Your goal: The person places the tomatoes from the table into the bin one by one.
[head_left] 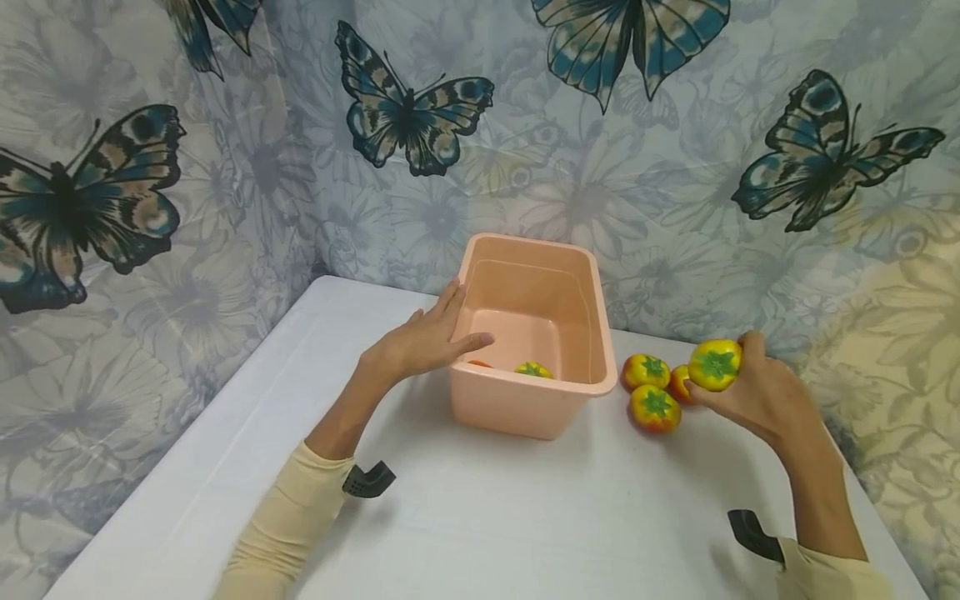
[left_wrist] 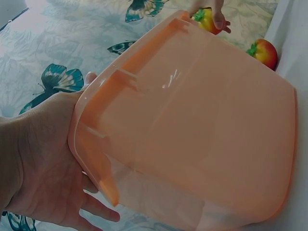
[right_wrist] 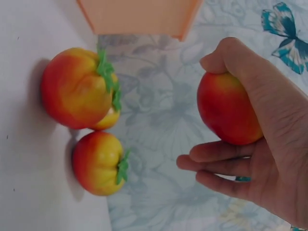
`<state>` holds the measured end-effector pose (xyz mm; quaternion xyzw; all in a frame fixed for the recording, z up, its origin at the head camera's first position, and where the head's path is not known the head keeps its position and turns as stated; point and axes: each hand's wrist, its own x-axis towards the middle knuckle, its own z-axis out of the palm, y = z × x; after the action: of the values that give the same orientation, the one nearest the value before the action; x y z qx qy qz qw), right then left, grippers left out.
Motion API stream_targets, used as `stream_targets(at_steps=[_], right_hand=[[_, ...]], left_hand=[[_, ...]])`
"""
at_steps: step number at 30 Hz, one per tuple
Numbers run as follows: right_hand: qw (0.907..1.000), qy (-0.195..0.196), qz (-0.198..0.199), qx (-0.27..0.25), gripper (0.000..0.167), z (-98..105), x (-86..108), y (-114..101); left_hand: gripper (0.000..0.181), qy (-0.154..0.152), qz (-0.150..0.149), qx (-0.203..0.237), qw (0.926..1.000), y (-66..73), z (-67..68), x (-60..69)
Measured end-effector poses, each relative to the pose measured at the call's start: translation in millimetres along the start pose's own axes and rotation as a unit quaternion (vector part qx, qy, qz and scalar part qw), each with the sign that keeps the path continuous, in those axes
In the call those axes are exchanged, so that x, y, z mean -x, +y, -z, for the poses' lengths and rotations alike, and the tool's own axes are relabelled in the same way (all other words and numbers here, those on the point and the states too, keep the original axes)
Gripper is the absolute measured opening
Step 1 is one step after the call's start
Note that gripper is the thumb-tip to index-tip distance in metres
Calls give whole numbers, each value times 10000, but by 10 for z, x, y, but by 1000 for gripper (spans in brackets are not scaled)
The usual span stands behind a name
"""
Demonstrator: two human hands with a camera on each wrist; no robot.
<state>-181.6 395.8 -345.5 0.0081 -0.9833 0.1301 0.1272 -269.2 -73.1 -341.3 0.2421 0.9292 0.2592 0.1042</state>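
The left hand (head_left: pixel 423 337) rests on the left rim of a peach-coloured bin (head_left: pixel 525 408), fingers spread along its outside and thumb over the edge. In the left wrist view that hand (left_wrist: pixel 48 159) touches the rim of the bin (left_wrist: pixel 202 125). Right of the bin, the right hand (head_left: pixel 772 396) holds a yellow-red fruit with a green top (head_left: pixel 715 365) between thumb and fingers, raised above the others. The right wrist view shows the held fruit (right_wrist: pixel 228 108) in the hand (right_wrist: pixel 274 125). Inside the bin, a green-topped fruit (head_left: pixel 534 369) and a reddish piece (head_left: pixel 480 363) partly show.
Three similar fruits sit together on the white table (head_left: pixel 487 517) right of the bin, among them a front one (head_left: pixel 655 408) and a back one (head_left: pixel 645 372). Behind the table hangs a butterfly-patterned cloth (head_left: pixel 585 183). A black wrist device (head_left: pixel 369 480) is by the left sleeve.
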Motion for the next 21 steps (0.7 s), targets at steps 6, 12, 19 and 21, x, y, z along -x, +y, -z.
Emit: stream_targets(at_steps=[6, 12, 19, 21], right_hand=[[9992, 309, 5, 235, 94, 16, -17, -85], [9981, 322, -146, 508, 101, 56, -28, -180], [9971, 114, -440, 617, 106, 93, -60, -261], [9969, 132, -437, 637, 106, 103, -73, -281]], left_hand=[[112, 56, 5, 16, 10000, -11, -7, -1], [113, 74, -6, 15, 10000, -17, -2, -3], [112, 71, -33, 44, 10000, -9, 5, -9], [112, 51, -21, 59, 10000, -5, 6, -8]])
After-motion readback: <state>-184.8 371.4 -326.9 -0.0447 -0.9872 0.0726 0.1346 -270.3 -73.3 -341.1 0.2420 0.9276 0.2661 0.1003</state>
